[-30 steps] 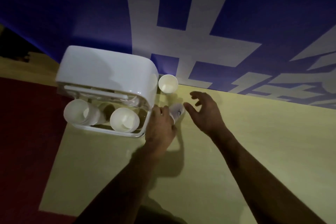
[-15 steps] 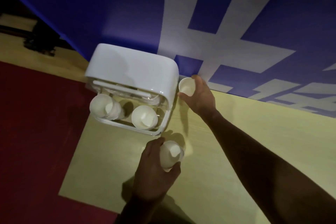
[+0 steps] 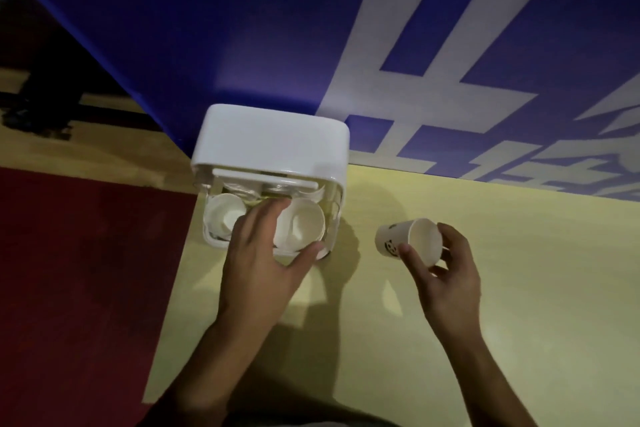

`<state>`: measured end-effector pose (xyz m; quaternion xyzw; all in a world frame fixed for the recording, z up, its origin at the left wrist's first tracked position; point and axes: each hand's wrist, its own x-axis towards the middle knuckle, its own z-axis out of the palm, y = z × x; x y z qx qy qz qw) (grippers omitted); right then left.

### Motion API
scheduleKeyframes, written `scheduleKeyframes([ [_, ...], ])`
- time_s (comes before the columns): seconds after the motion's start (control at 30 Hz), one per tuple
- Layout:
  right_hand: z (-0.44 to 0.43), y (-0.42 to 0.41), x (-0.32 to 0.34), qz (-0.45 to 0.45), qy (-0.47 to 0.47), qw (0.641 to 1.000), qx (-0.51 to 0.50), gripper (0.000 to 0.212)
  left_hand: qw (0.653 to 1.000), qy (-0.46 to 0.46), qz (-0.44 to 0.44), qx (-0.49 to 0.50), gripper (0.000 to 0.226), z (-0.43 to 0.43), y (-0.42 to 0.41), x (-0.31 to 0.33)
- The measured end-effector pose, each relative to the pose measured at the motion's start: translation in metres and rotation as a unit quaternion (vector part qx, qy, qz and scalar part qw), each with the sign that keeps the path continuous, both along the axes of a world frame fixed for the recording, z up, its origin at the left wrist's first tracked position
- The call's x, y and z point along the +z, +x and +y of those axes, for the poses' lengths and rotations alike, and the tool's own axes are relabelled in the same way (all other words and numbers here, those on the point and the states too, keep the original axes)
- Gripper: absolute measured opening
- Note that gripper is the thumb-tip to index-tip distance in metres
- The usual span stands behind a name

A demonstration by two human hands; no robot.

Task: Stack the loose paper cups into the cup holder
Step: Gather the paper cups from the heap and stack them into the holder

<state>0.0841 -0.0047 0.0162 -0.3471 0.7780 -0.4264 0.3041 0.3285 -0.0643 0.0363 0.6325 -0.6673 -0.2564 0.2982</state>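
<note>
I see a blue wall [image 3: 242, 28] with white lettering behind the yellow table [image 3: 519, 253], and red floor [image 3: 86, 253] off its left edge. One white cup holder [image 3: 273, 142] stands at the table's back corner against the wall, with two cup stacks inside: the left stack [image 3: 225, 215] and the right stack [image 3: 306, 224]. My left hand [image 3: 256, 263] spans the right stack and partly hides both; I cannot tell if it grips. My right hand [image 3: 450, 274] holds one loose cup [image 3: 405, 239], tilted, right of the holder.
</note>
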Motion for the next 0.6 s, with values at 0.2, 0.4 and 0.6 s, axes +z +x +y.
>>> scheduleKeyframes([
  [0.2,0.017,0.041,0.011,-0.024,-0.017,0.999,-0.019,0.067,0.992,0.044,-0.062,-0.099,0.071,-0.034,0.014,-0.03],
  [0.4,0.002,0.069,0.01,-0.004,-0.028,0.999,0.017,0.073,0.981,0.107,-0.055,-0.149,0.097,-0.045,0.007,-0.059],
  [0.6,-0.034,0.099,0.007,0.044,-0.07,0.989,0.125,0.075,0.985,0.089,0.012,-0.145,0.095,-0.036,0.01,-0.059],
])
